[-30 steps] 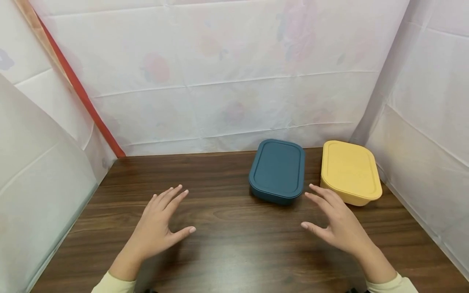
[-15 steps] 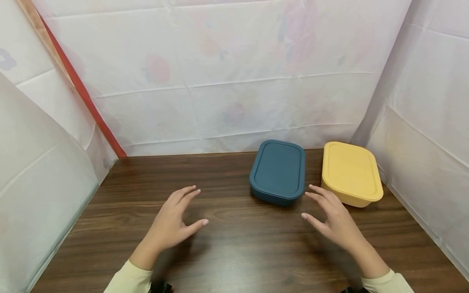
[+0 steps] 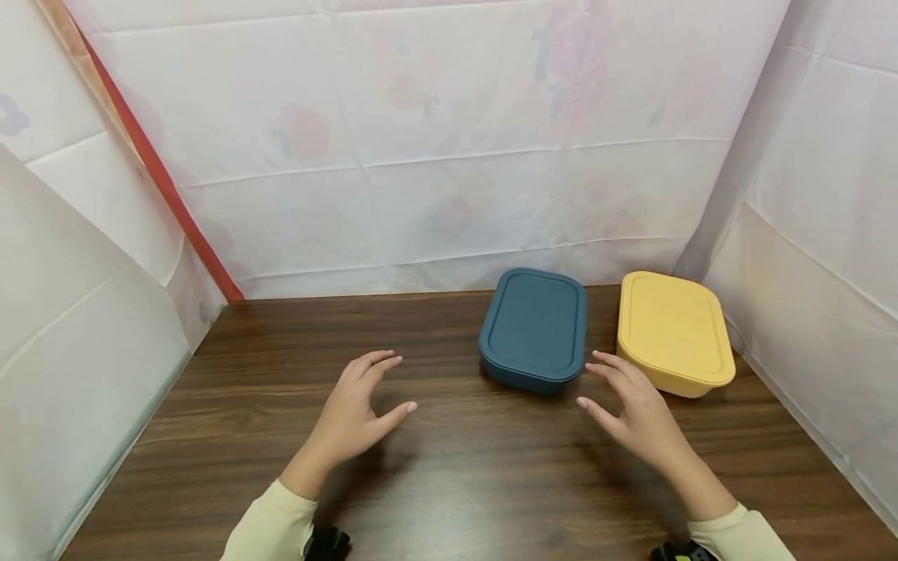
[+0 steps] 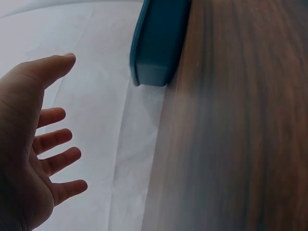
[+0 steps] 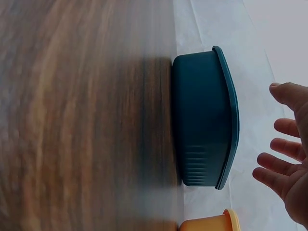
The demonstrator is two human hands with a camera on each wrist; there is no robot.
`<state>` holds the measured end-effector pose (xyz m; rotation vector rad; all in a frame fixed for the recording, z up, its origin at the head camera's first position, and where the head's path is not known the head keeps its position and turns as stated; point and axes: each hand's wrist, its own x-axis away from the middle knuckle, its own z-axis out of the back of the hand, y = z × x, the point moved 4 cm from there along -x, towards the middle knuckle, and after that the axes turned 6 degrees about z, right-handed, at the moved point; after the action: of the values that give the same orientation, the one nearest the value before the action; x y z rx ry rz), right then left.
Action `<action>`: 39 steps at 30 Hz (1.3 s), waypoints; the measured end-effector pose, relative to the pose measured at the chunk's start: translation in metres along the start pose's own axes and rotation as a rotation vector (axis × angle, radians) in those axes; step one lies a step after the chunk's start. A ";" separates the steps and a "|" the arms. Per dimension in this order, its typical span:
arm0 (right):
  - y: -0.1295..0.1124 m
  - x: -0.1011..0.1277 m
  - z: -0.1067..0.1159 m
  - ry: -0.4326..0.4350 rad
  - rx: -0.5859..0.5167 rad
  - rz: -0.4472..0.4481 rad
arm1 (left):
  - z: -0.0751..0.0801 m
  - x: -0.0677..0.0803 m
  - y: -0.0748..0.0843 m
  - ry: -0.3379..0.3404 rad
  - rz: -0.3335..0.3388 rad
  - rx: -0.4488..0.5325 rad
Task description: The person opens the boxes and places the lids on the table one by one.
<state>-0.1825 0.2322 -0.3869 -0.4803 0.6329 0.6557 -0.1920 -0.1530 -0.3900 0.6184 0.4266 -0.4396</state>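
"Where's the dark blue, round-cornered plastic box [image 3: 535,323] sitting?"
"Far side, right of middle, on the brown wooden worktop [image 3: 449,475]. Left hand [image 3: 351,417] and right hand [image 3: 640,417] are holding nothing; spreading wide should help."

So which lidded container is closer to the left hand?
The dark blue lidded container, standing left of the yellow lidded container, which is farther from the left hand.
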 end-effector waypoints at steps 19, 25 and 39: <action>0.009 0.002 -0.007 -0.040 -0.040 -0.127 | -0.037 -0.016 0.007 -0.074 0.097 0.165; 0.017 0.003 -0.012 -0.097 -0.073 -0.196 | -0.048 -0.024 0.008 -0.091 0.140 0.257; 0.031 -0.003 -0.019 -0.123 -0.183 -0.312 | -0.069 -0.052 0.016 -0.071 0.130 0.456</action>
<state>-0.2132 0.2419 -0.4047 -0.6882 0.3718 0.4438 -0.2441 -0.0840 -0.4074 1.0627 0.2145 -0.4355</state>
